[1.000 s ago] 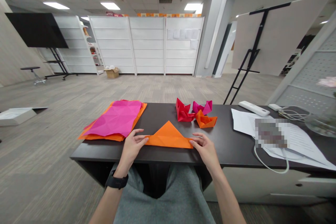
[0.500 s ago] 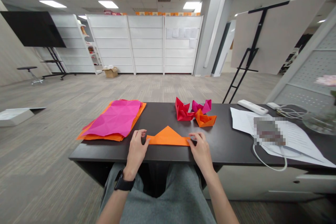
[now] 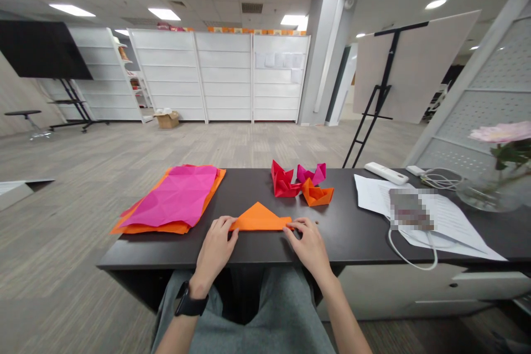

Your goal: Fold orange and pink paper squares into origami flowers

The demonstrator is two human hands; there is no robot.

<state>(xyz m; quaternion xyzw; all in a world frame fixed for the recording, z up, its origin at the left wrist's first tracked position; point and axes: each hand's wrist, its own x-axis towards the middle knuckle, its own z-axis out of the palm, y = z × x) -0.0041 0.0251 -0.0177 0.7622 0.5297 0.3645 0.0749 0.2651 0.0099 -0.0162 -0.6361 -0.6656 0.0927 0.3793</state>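
Note:
A folded orange paper triangle (image 3: 259, 217) lies near the front edge of the dark table (image 3: 357, 232). My left hand (image 3: 214, 249) presses its left corner with fingers bent over the fold. My right hand (image 3: 307, 245) pinches its right corner against the table. Behind the triangle stand three folded paper boats: a red one (image 3: 283, 181), a magenta one (image 3: 312, 173) and an orange one (image 3: 316, 194). A stack of flat sheets, pink on top (image 3: 174, 198) and orange below, rests at the table's left end.
White printed papers (image 3: 448, 215) with a blurred patch, a white cable (image 3: 415, 254), a white remote (image 3: 385, 173) and a glass vase with a pink flower (image 3: 493, 182) occupy the right side. An easel board (image 3: 409, 66) stands behind the table. Open carpeted floor stretches beyond.
The bottom strip of the orange triangle has been folded up, so the shape looks shorter. Both hands moved slightly inward along its base. The view tilted up a little.

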